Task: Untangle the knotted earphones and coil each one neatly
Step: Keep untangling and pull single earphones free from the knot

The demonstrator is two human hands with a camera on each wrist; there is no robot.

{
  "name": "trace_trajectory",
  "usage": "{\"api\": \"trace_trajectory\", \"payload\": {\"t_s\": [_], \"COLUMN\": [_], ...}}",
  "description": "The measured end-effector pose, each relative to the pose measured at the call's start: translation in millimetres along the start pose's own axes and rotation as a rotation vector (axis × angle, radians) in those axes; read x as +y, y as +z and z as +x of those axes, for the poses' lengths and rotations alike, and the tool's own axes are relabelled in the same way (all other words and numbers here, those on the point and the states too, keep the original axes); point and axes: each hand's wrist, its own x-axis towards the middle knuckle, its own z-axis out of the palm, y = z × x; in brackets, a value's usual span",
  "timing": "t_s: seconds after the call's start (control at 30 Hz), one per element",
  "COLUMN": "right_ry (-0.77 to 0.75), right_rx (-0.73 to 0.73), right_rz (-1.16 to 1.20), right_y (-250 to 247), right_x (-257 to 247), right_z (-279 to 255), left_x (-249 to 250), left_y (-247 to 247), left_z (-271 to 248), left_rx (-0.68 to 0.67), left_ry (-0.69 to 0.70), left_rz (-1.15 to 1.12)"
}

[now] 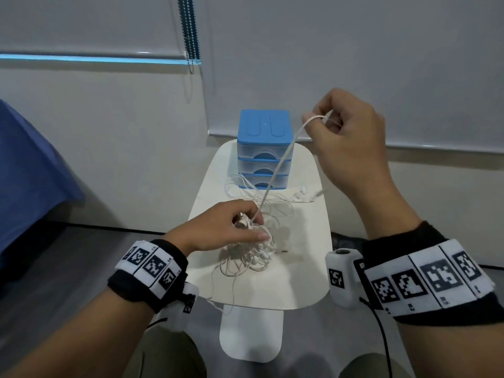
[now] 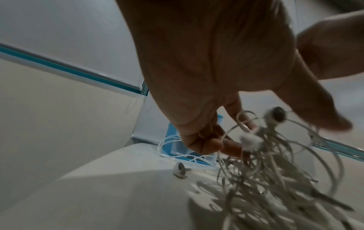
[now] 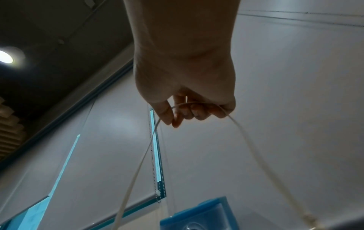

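A tangled bundle of white earphones (image 1: 251, 252) hangs just above the small white table (image 1: 300, 268). My left hand (image 1: 231, 227) grips the top of that bundle (image 2: 262, 163), with earbuds (image 2: 275, 116) sticking out beside its fingers (image 2: 212, 144). One white cord (image 1: 278, 165) runs taut from the bundle up to my right hand (image 1: 346, 132), raised above the table. The right hand's fingers (image 3: 185, 112) curl round this cord (image 3: 138, 163), which loops through them and falls on both sides. Another loose earphone set (image 1: 272, 192) lies on the table behind the bundle.
A blue-topped mini drawer unit (image 1: 263, 151) stands at the table's far end, close behind the loose earphones. A single earbud (image 2: 180, 169) rests on the table surface. A bead chain of a roller blind (image 1: 191, 31) hangs on the wall behind.
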Motion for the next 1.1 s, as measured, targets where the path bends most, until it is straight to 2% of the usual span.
{"api": "trace_trajectory", "payload": {"t_s": [0.07,0.13,0.27,0.33,0.47,0.6,0.7,0.93,1.03,1.1], "right_ry": [0.077,0.158,0.290,0.339,0.413,0.446,0.393,0.345,0.299,0.247], "right_rx": [-0.062,-0.145,-0.341,-0.475,-0.842,-1.010,-1.055,-1.024,-0.956,-0.862], "right_rz": [-0.093,-0.169,-0.242,-0.296,-0.358,-0.345,-0.345,-0.373,-0.379,-0.291], "right_y": [-4.8,-9.6,-14.3,-14.6,-10.1,-0.2,10.6,23.1,24.3,23.7], "right_x": [13.2,24.0,39.4,47.3,58.2,66.9,72.6,81.8,83.6,75.9], "right_z": [0.2,-3.7,-16.9,-21.4,-33.4,-46.8,-54.1,-64.3,-65.5,-65.2], "left_x": [-1.8,-4.3,-3.1,2.7,8.7,9.3,9.5,5.9,4.9,5.0], "left_y": [-1.2,-1.7,-4.8,-6.4,-9.1,-9.2,-9.0,-8.9,-7.6,-4.7], "left_z": [-3.9,-4.9,-2.1,-1.6,-0.2,-0.8,-2.4,-3.3,-3.9,-4.4], "left_rx": [-0.077,-0.099,0.008,0.017,0.000,0.003,0.011,0.051,0.079,0.114], "left_ry": [-0.014,-0.015,-0.038,-0.024,-0.033,-0.056,-0.066,-0.124,-0.148,-0.169], "left_rz": [0.019,0.044,-0.057,-0.055,-0.054,-0.102,-0.124,-0.124,-0.146,-0.174]}}
